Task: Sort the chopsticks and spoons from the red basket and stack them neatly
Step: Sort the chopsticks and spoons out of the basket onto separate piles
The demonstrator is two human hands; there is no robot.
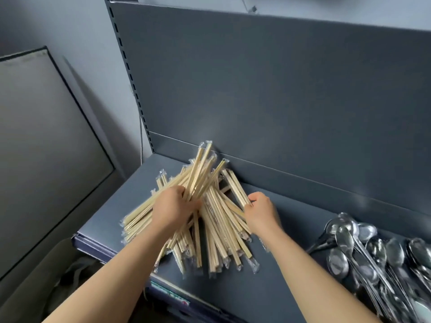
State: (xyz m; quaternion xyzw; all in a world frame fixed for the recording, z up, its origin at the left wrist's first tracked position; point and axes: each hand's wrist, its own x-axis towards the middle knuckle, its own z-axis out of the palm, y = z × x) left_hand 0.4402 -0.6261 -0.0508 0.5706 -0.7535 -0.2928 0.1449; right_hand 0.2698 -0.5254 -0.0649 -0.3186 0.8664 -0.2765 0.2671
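Observation:
A loose heap of wrapped wooden chopsticks (217, 231) lies on the dark grey shelf (275, 285), against its back panel. My left hand (173, 207) is shut on a bundle of chopsticks (200, 169) that fans upward and away from me. My right hand (261, 210) grips a few chopsticks at the heap's right side. A pile of shiny metal spoons (377, 259) lies on the shelf at the right, apart from the chopsticks. The red basket is not in view.
The shelf's upright back panel (279, 101) rises close behind the heap. A slotted post (130, 89) marks the shelf's left end. A large dark-framed board (42, 148) leans against the wall on the left. The shelf's front edge carries a label strip (170, 296).

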